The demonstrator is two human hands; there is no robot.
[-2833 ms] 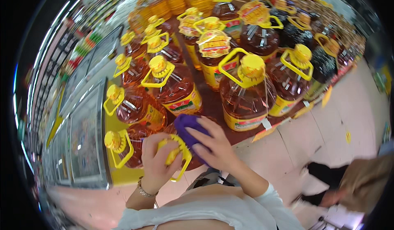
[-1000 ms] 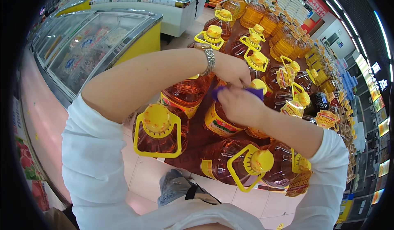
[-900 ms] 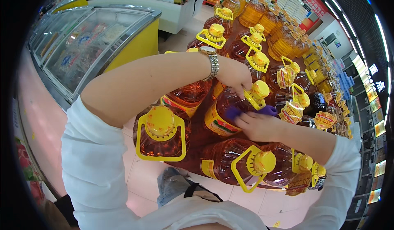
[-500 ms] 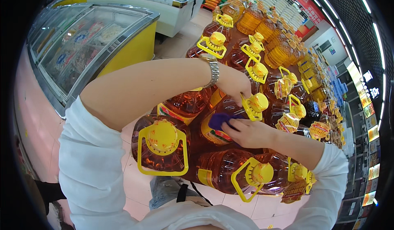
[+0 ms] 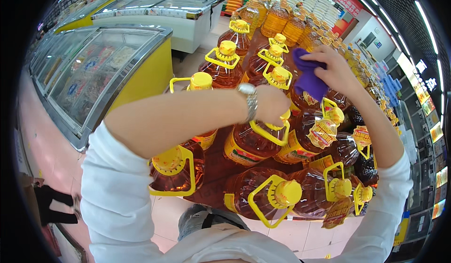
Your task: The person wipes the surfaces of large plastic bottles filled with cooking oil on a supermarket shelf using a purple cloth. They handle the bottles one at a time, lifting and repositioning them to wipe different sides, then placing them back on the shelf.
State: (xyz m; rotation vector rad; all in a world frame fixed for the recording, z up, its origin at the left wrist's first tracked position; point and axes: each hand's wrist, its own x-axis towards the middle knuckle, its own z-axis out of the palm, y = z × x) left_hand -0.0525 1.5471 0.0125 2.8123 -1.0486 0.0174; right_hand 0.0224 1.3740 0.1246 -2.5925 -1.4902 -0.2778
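My left hand (image 5: 272, 104), a metal-band watch on its wrist, is closed over the yellow cap and handle of a large bottle of reddish-brown cooking oil (image 5: 251, 143). That bottle stands upright among similar ones, its label facing me; my fingertips are partly hidden behind the hand. Off to the right and farther away, my right hand (image 5: 336, 71) pinches a purple cloth (image 5: 310, 82), which hangs down over the bottles there. Nearest to me are another oil bottle (image 5: 256, 188) and, at the left, one with a broad yellow cap (image 5: 171, 162).
Rows of paler oil bottles (image 5: 277, 21) stretch away at the back and right. Glass-topped freezers (image 5: 98, 68) stand on the left, with pink tiled floor (image 5: 56, 145) beside them. Several bottles carry hanging paper tags (image 5: 322, 134). A person's dark-trousered legs (image 5: 54, 204) show at lower left.
My right hand has lifted the purple cloth off the middle bottle's label and moved it away and to the right. My left hand has closed over that bottle's top. The view has shifted slightly.
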